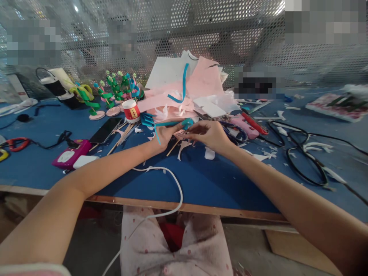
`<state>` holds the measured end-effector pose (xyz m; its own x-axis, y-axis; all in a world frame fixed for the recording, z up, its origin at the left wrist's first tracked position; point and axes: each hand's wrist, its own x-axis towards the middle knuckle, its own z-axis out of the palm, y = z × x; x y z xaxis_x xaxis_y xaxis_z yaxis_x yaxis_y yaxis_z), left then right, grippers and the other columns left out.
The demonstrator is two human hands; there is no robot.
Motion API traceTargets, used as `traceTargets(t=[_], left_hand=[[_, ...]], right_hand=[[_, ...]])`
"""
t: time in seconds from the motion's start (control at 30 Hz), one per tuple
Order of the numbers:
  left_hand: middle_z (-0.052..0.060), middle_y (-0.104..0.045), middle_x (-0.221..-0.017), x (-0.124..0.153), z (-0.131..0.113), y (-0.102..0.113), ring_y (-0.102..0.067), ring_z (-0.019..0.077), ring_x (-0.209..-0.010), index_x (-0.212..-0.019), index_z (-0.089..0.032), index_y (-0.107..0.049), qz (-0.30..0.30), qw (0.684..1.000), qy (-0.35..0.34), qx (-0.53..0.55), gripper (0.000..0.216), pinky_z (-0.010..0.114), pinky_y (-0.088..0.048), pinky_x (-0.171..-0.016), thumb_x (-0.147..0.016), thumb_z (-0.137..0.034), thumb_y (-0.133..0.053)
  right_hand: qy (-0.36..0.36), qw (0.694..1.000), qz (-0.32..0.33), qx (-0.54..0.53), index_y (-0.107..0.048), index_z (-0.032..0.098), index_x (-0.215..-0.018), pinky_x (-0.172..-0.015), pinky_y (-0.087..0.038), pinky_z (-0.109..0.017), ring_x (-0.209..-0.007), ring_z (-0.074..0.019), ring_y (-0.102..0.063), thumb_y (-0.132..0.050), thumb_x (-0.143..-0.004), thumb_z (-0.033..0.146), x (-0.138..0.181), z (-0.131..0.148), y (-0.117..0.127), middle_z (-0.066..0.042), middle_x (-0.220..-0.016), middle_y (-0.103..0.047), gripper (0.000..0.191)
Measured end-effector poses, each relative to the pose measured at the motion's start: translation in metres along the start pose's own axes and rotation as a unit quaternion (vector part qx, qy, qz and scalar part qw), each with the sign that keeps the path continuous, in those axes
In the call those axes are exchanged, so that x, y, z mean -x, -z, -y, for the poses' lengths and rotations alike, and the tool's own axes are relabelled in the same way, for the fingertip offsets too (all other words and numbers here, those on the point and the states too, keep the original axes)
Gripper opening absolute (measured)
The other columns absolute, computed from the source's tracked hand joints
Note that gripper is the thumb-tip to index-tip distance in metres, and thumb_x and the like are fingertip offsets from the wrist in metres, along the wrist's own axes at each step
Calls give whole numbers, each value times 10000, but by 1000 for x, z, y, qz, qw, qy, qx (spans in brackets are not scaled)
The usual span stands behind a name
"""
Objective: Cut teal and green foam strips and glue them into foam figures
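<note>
My left hand (166, 135) is closed round a thin wooden stick (173, 147) with a teal paper strip (169, 123) wound at its top. My right hand (209, 135) meets it from the right, fingertips pinched on the same teal strip near the stick's tip. Both hands hover just above the blue table (195, 180), in front of a heap of pink and white paper (189, 92). A folded teal paper fan piece (147, 119) lies just left of my left hand.
A red and white glue pot (131, 110), several loose sticks (122, 137), a phone (105, 129) and finished paper flowers on pink bases (110, 96) stand to the left. A pink glue gun (244, 126) and black cables (304, 157) lie right. A white cable (175, 184) crosses the near edge.
</note>
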<state>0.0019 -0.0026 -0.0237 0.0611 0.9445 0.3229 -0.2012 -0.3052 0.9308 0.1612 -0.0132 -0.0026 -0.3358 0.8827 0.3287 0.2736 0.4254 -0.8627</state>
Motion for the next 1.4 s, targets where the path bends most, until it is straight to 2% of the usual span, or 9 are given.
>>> traceTargets(t=[0.07, 0.2, 0.27, 0.33, 0.47, 0.57, 0.8, 1.03, 1.4], left_hand=[[25, -714, -805, 0, 0, 0, -661, 190, -824, -748, -165, -697, 9, 1000, -5, 9, 274, 312, -523, -767, -573, -361, -777], [11, -684, -703, 0, 1, 0, -648, 136, -612, -882, -140, -665, 41, 998, 48, 3, 387, 251, -518, -567, -569, -334, -785], [-4, -663, -663, 1, 0, 0, -634, 118, -557, -934, -132, -641, 46, 997, 69, -2, 399, 222, -495, -506, -600, -305, -771], [-11, -652, -641, 1, -1, -1, -623, 108, -532, -902, -127, -638, 42, 997, 70, -3, 355, 208, -482, -481, -607, -279, -765], [0, -657, -624, 2, -1, -2, -609, 104, -533, -718, -120, -655, 32, 998, 48, -22, 228, 214, -481, -497, -609, -294, -753], [3, -657, -597, 1, -1, -2, -601, 103, -527, -655, -121, -654, 30, 999, 35, -28, 242, 223, -487, -520, -622, -347, -735], [16, -663, -614, 2, -3, -2, -618, 118, -558, -733, -115, -660, 44, 997, 28, -51, 313, 210, -479, -511, -629, -403, -728], [8, -642, -597, 3, -5, -3, -576, 84, -512, -748, -112, -641, 59, 996, 30, -55, 340, 173, -448, -474, -634, -420, -726], [3, -623, -580, 3, -1, 1, -561, 94, -482, -757, -109, -643, 33, 993, 36, -109, 330, 187, -437, -435, -623, -398, -731]], right_hand=[[49, 994, -35, 91, -638, 148, -662, -519, -472, -282, -543, -166, -602, -729, -561, 551, 0, -3, 2, -67, -605, -656, 425], [141, 961, -63, 228, -592, 164, -668, -530, -433, -273, -529, -149, -573, -651, -663, 571, -1, -7, 7, -48, -606, -638, 412], [166, 944, -64, 277, -561, 171, -669, -527, -412, -270, -527, -151, -563, -617, -696, 579, -2, -9, 8, -44, -596, -624, 413], [175, 931, -55, 315, -531, 178, -671, -519, -388, -265, -530, -158, -559, -585, -724, 582, -2, -10, 9, -41, -581, -609, 412], [169, 911, -43, 373, -505, 184, -715, -501, -338, -248, -547, -164, -558, -546, -749, 594, -1, -9, 10, -31, -575, -584, 413], [173, 892, -35, 416, -503, 184, -711, -502, -308, -241, -554, -156, -545, -508, -783, 582, -1, -8, 10, -30, -586, -577, 404], [196, 853, 21, 484, -547, 175, -759, -509, -255, -235, -600, -154, -549, -381, -884, 498, 0, -4, 11, -49, -641, -609, 384], [144, 856, 35, 496, -554, 167, -793, -499, -234, -231, -598, -166, -560, -428, -858, 519, 2, 4, 7, -51, -659, -626, 379], [96, 847, 57, 520, -592, 151, -882, -537, -271, -248, -698, -198, -617, -496, -856, 365, 2, 6, 4, -80, -763, -679, 236]])
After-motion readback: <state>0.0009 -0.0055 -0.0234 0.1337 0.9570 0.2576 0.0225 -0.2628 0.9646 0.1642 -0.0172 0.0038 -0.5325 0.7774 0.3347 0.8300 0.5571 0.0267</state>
